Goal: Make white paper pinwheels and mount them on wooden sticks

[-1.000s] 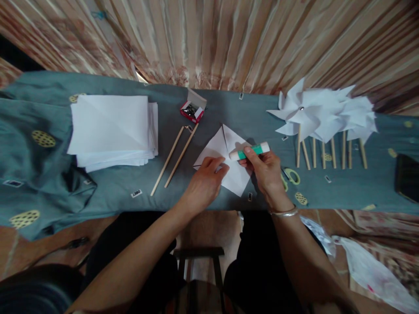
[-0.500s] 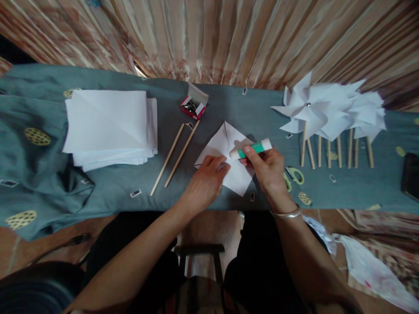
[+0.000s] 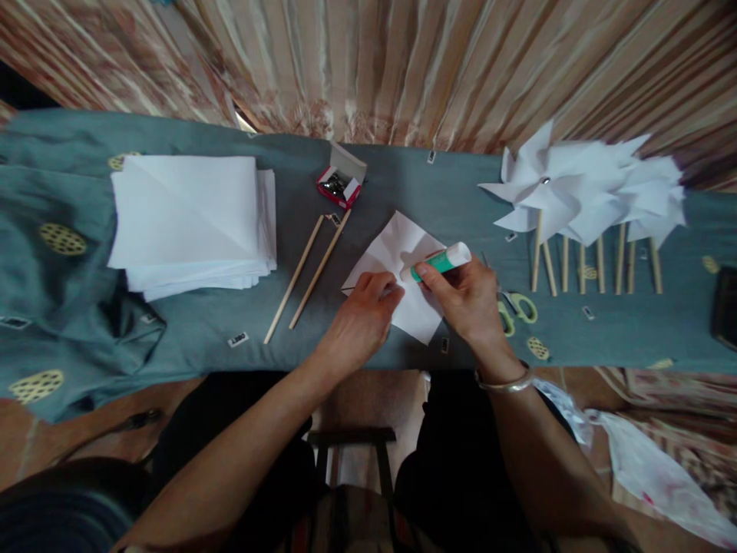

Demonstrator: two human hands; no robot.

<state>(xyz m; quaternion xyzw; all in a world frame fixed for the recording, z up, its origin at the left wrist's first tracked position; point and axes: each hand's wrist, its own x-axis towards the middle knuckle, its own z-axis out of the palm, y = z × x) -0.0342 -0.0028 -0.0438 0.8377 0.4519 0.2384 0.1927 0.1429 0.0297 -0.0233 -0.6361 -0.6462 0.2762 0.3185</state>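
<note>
Glue stick was tilted over the paper, mid-cloth.
Right hand gripped it, thumb against fingers; left hand lay curled on the paper, pinch or not couldn't tell. Green label and cloth tags illegible; dark object was cut off at right edge.

1. Ahead of me hangs a curtain.
2. A green cloth lies before me, rumpled at left.
3. A dark object rests on it, far right.
4. Low down, I see a white bag right, a cable left.
</note>
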